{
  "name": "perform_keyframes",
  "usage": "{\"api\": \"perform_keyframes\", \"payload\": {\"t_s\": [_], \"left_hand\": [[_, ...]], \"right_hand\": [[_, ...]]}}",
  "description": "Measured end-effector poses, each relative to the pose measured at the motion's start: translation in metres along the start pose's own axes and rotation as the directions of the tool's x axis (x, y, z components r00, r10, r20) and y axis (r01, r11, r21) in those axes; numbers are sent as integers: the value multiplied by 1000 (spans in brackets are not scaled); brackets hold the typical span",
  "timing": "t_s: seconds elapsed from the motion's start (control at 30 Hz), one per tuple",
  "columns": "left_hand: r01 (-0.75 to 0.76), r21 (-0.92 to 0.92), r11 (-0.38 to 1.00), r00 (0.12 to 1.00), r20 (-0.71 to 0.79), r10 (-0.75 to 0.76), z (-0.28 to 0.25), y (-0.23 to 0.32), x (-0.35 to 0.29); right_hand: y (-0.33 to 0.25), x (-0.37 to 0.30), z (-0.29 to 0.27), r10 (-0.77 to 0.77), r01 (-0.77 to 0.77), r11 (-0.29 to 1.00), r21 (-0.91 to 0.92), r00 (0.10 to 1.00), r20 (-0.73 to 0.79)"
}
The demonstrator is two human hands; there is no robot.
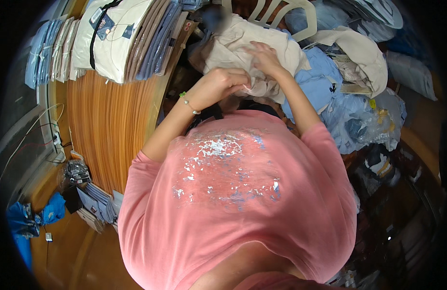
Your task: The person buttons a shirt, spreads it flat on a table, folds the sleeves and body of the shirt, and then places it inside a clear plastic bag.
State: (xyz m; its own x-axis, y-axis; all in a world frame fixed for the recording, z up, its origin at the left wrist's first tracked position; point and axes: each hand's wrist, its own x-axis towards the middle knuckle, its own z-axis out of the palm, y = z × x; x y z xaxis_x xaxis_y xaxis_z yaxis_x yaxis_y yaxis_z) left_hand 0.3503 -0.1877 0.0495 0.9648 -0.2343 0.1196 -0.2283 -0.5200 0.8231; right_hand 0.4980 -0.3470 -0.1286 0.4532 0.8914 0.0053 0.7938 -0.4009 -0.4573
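A crumpled cream cloth garment [276, 41] lies bunched in front of me. My left hand [226, 82], with a bracelet at the wrist, is closed at its near edge, thumb and fingers pinched on a fold of the fabric. On top of the same garment rests my right hand [263, 57], its fingers stretched out and a little apart. A light blue garment [317, 79] lies just right of the cream one, near my right forearm. The garment's underside and far folds are hidden.
Left stands a wood-grain table [107, 125] bearing stacks of folded, bagged garments [117, 38]. A white plastic chair back [308, 19] rises behind the cream garment. To the right are a beige garment [363, 53] and clear plastic bags [373, 123]. Folded packs [95, 203] sit lower left.
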Motion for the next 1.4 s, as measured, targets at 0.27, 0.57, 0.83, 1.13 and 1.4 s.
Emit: {"api": "perform_keyframes", "payload": {"t_s": [0.27,0.57,0.83,1.13,1.4], "left_hand": [[273,57,960,853,-476,-214,-33,-53,-1],[874,92,477,474,49,-879,111,-206,-52],[810,72,581,578,-257,-774,130,-244,-11],[365,-921,-139,586,343,-734,68,-176,-18],[896,-350,275,441,623,-646,34,-87,-44]], "right_hand": [[135,-42,-38,335,-210,910,356,881,-335],[192,-79,-48,450,-510,830,226,851,270],[182,36,22,440,-499,858,125,837,325],[145,-35,-19,388,-262,193,946,906,171],[74,-133,111,493,-526,842,-119,663,563]]}}
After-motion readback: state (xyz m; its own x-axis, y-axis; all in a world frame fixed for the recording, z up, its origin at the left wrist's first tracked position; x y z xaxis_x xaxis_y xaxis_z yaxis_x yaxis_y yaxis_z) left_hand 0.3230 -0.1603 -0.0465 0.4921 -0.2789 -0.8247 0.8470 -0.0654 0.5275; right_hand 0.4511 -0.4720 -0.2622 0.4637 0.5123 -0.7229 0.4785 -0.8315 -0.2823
